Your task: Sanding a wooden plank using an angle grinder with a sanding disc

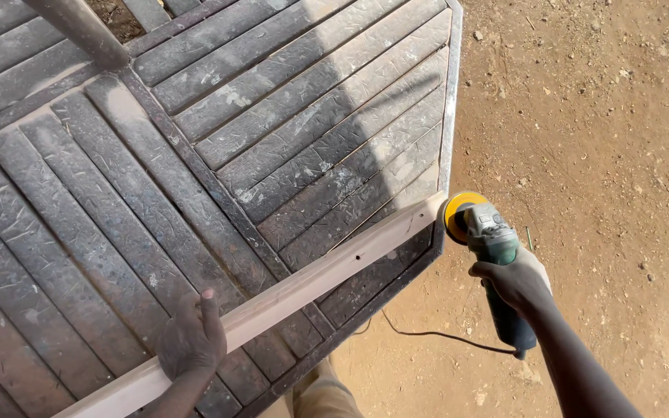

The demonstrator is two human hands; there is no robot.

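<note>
A long pale wooden strip lies slantwise across a dark, scratched metal panel with ribbed slats. My left hand presses down on the strip near its lower end, thumb on the wood. My right hand grips a green angle grinder at the panel's right edge. The grinder's yellow sanding disc meets the far end of the strip. A black cord trails from the grinder's tail over the ground.
Reddish-brown dirt ground with small stones fills the right side. A grey metal bar crosses the top left corner above the panel. My trouser leg shows at the bottom edge.
</note>
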